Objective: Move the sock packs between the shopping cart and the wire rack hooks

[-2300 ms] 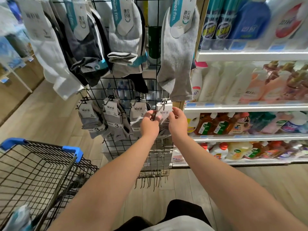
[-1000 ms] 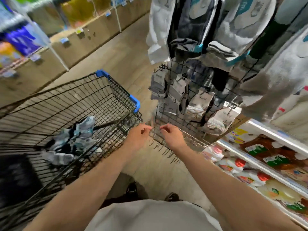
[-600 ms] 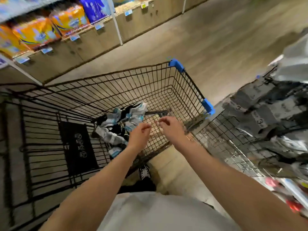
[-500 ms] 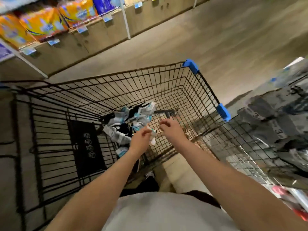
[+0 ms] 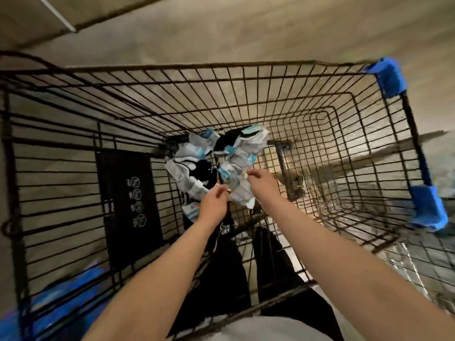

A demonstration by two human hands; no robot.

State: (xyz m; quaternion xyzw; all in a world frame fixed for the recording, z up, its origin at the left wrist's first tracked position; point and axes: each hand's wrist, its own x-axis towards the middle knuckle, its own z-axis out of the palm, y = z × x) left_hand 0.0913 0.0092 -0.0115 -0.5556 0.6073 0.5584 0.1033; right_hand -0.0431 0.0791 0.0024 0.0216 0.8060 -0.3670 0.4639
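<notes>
I look down into a black wire shopping cart (image 5: 246, 77) with blue corner guards. A heap of packaged socks (image 5: 197, 153), white, grey and black with light-blue labels, lies on its floor. Both my hands reach in over the heap. My left hand (image 5: 213, 201) pinches the near-left edge of a white sock pack (image 5: 240, 193) with curled fingers. My right hand (image 5: 262, 180) pinches the same pack at its far-right edge. The pack hangs between the two hands just above the heap.
The cart's folded child-seat flap (image 5: 128, 200) with white icons stands at the left wall. A wire display rack (image 5: 418, 267) is at the lower right. A wood-look floor (image 5: 246, 28) surrounds the cart, and a shelf base (image 5: 37, 18) runs along the upper left.
My hands took a sock pack off the rack hook, then swung left with my view to the cart. They are now lower inside the basket, over the heap of socks.
</notes>
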